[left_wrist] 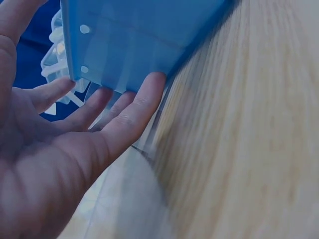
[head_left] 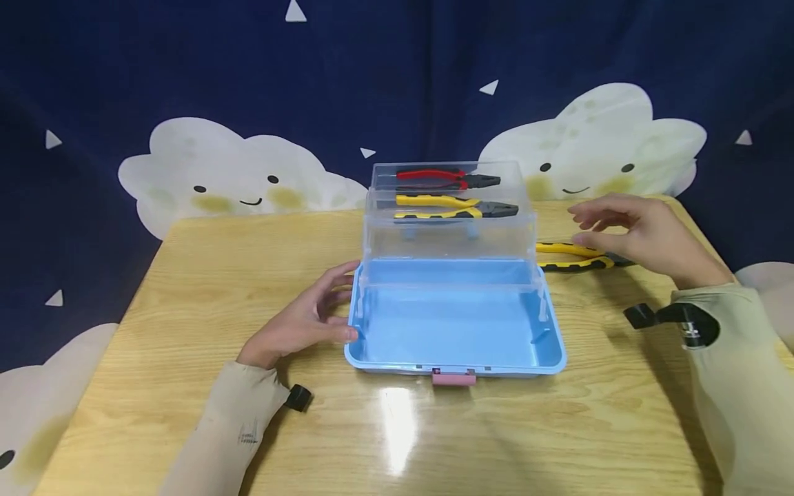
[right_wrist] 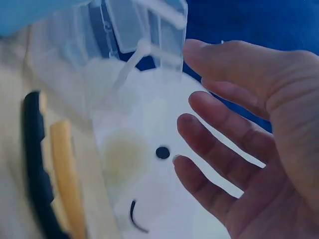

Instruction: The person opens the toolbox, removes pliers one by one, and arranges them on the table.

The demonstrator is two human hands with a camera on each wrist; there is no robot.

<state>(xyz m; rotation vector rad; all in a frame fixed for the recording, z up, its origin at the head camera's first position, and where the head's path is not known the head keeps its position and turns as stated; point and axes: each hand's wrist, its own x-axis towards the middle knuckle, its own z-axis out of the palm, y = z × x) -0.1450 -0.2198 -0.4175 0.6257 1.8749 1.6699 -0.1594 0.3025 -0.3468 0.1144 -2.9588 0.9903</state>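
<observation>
A light blue toolbox (head_left: 449,331) stands with its clear tiered trays raised at the back. My left hand (head_left: 313,317) rests against its left end, thumb at the rim; in the left wrist view, extended fingers touch the blue side wall (left_wrist: 129,40). Red-handled pliers (head_left: 434,176) lie in the rear tray, and yellow-and-black pliers (head_left: 440,205) in the tray below. On the table, right of the box, lie another yellow-and-black pliers (head_left: 573,256), their jaw end partly hidden by my right hand (head_left: 645,231). That hand hovers above them with loosely bent fingers, holding nothing.
The wooden table (head_left: 248,275) reaches back to a dark blue curtain (head_left: 372,69) printed with white clouds. A pink latch (head_left: 454,378) sticks out from the box's front. Black wrist straps with small blocks sit on both sleeves.
</observation>
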